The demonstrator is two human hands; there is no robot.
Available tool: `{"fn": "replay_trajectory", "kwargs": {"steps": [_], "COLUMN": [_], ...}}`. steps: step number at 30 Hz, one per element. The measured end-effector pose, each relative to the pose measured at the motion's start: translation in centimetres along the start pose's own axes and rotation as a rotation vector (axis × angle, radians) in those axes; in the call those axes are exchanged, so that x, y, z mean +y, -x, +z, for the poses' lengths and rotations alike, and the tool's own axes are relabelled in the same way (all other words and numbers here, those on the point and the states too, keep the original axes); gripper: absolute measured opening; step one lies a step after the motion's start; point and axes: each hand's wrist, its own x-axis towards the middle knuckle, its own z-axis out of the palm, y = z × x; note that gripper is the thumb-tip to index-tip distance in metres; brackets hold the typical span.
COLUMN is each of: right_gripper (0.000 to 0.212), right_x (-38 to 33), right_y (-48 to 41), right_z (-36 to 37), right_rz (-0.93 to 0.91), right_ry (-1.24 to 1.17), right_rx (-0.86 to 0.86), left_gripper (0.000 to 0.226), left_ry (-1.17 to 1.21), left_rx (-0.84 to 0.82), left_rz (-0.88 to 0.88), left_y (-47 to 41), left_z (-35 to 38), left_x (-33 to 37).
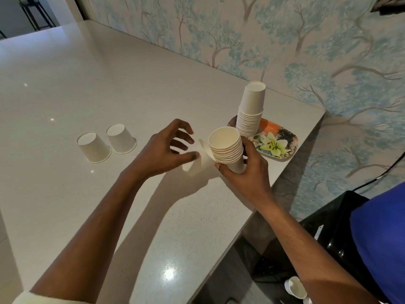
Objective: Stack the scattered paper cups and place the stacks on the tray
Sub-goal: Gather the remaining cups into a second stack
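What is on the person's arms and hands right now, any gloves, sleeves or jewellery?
No gloves: the left hand and right hand are bare, with no ring, watch or band showing. Both forearms are uncovered. A cream sleeve ends near the left elbow. By the right upper arm is blue cloth; sleeve or not, I cannot tell.

- A white speckled table [87, 84] is set with its far edge against the wall [306, 40].
- The wall is covered in wallpaper printed with pale blue trees and grey branches.
- Bright spots of light [169, 273] are reflected in the glossy tabletop.
- Grey wood-grain floor [236, 270] is seen below the table's right edge.
- A dark metal frame [37, 12] is glimpsed beyond the far left corner.
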Motion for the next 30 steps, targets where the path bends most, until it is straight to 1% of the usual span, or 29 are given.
{"fn": "replay_trajectory", "kwargs": {"steps": [2,3,6,7,9,16,20,22,24,28,30], "right_gripper": [0.072,0.072,0.074,0.074,0.073,0.074,0.074,0.074,0.074,0.076,0.076], "right_x": [0.1,0.1,0.2,0.2,0.2,0.5,0.3,0.3,0.5,0.7,0.7], "right_y": [0.0,0.0,0.2,0.3,0.4,0.5,0.6,0.6,0.6,0.4,0.4], "right_z": [-0.1,-0.1,0.2,0.4,0.8,0.9,0.6,0.4,0.0,-0.5,-0.6], "right_rz": [0.007,0.008,0.017,0.02,0.026,0.024,0.029,0.025,0.025,0.031,0.025], "right_ry": [0.009,0.011,-0.003,-0.011,-0.017,0.021,0.03,0.025,0.023,0.041,0.063], "right_rx": [0.007,0.009,0.002,-0.003,-0.012,0.007,0.013,0.01,0.015,0.027,0.026], "left_gripper": [0.053,0.058,0.085,0.091,0.097,0.097,0.084,0.075,0.067,0.062,0.065], "left_ry": [0.05,0.038,-0.148,-0.214,-0.31,-0.494,-0.542,-0.499,-0.397,-0.084,0.099], "left_rx": [0.066,0.05,-0.111,-0.145,-0.154,-0.137,-0.092,-0.039,0.081,0.381,0.457], "left_rz": [-0.012,-0.014,-0.006,0.004,0.019,0.046,0.046,0.029,0.028,-0.009,-0.023], "left_y": [0.1,0.1,0.5,0.6,0.6,0.0,-0.5,-0.5,-0.3,-0.3,-0.6], "left_z": [-0.4,-0.4,0.6,1.1,2.2,4.1,5.0,4.9,4.0,1.4,0.6], "left_x": [-0.1,-0.1,-0.2,-0.3,-0.6,-1.5,-1.9,-1.9,-1.4,0.4,1.4]}}
